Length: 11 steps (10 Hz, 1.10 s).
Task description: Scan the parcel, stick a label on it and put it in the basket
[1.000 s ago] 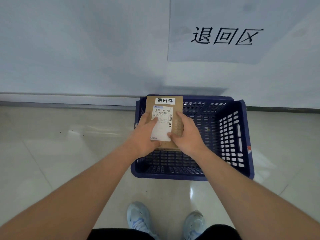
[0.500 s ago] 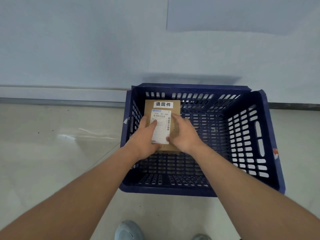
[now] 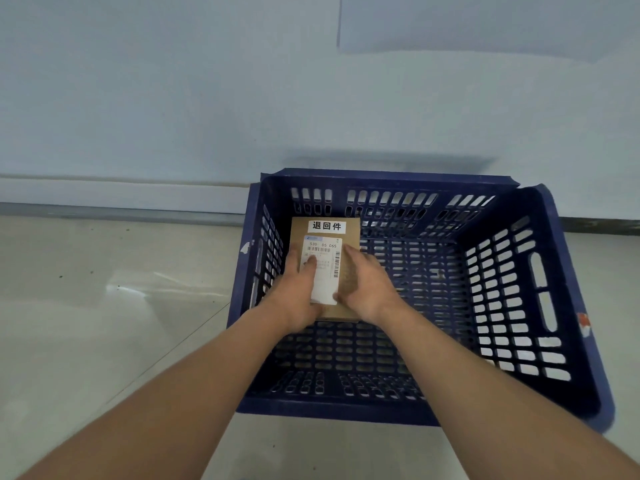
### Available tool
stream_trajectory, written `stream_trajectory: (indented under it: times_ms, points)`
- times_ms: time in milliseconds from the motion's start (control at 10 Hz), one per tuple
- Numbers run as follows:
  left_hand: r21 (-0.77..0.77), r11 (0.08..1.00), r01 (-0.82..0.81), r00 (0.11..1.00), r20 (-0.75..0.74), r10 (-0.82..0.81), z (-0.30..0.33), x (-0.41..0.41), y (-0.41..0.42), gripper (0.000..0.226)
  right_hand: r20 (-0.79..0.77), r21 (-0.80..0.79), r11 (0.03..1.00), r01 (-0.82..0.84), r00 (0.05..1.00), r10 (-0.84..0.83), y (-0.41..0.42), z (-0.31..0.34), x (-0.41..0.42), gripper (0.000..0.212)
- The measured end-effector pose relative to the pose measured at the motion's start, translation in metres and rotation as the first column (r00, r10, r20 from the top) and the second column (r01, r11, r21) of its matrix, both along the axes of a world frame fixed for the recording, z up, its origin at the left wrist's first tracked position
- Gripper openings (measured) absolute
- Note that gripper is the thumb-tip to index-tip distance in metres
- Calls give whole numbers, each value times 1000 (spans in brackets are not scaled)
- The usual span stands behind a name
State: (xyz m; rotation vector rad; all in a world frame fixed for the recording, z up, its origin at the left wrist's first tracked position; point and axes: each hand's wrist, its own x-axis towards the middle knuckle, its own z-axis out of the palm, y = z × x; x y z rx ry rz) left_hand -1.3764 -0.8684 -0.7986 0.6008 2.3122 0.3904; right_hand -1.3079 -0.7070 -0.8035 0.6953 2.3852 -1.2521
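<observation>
A flat brown cardboard parcel (image 3: 349,237) lies low inside the dark blue slotted basket (image 3: 540,306), in its left half near the far wall. It carries a white strip label with black characters (image 3: 326,226) along its far edge and a white shipping label with barcodes (image 3: 327,268) in the middle. My left hand (image 3: 298,292) grips its left side, thumb on the shipping label. My right hand (image 3: 367,289) grips its right side. The parcel's near edge is hidden behind my hands.
The basket stands on a pale tiled floor (image 3: 104,323) against a light wall (image 3: 173,98) with a skirting strip (image 3: 121,199). The lower edge of a paper sheet (image 3: 485,36) hangs on the wall above. The right part of the basket holds nothing.
Both hands have carried the parcel from above the basket's far rim down into it. My view has dropped closer, so the wall sign and my shoes have left the frame.
</observation>
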Motion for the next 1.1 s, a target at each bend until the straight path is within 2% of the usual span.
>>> stream_trajectory:
  times_ms: [400, 600, 700, 800, 1100]
  points:
    - [-27, 999, 46, 999, -14, -47, -17, -2, 2, 109, 55, -4, 999, -44, 997, 44, 1, -17, 3, 101]
    - [-122, 985, 118, 989, -73, -128, -11, -2, 9, 100, 118, 35, 994, -101, 988, 96, 4, -13, -1, 99]
    - [-143, 978, 153, 979, -114, -170, 11, -1, 16, 82, 147, 105, 987, -120, 984, 104, 2, 5, -1, 87]
    - [-125, 975, 184, 974, -111, -198, 45, 4, 23, 75, 127, 130, 983, -133, 985, 116, -1, 37, 4, 70]
    - [-64, 970, 236, 945, -217, -245, 187, 8, 21, 54, 170, 234, 968, -94, 984, 54, 0, 187, 28, 45]
